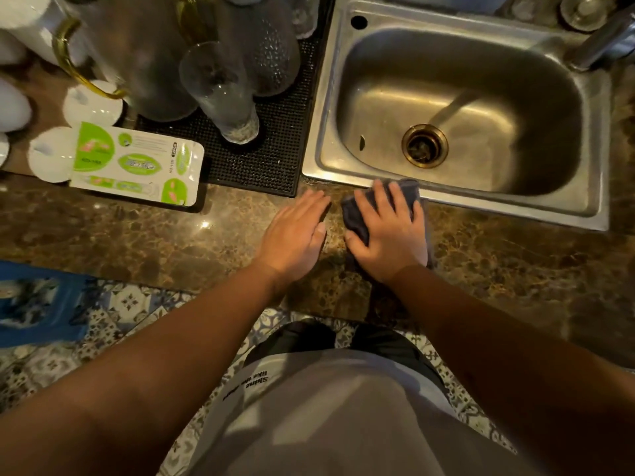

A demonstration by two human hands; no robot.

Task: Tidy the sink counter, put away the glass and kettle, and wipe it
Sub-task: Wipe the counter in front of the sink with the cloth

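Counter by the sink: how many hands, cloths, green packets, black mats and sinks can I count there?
Hands: 2 (left hand, right hand)
Cloth: 1
Green packet: 1
Black mat: 1
Sink: 1
Total: 6

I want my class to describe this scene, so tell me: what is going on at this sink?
A person is wiping the counter. The right hand presses a dark cloth flat on the brown stone counter, just in front of the steel sink. The left hand rests flat beside it, holding nothing. A tall glass and other glassware stand on the black mat to the left.
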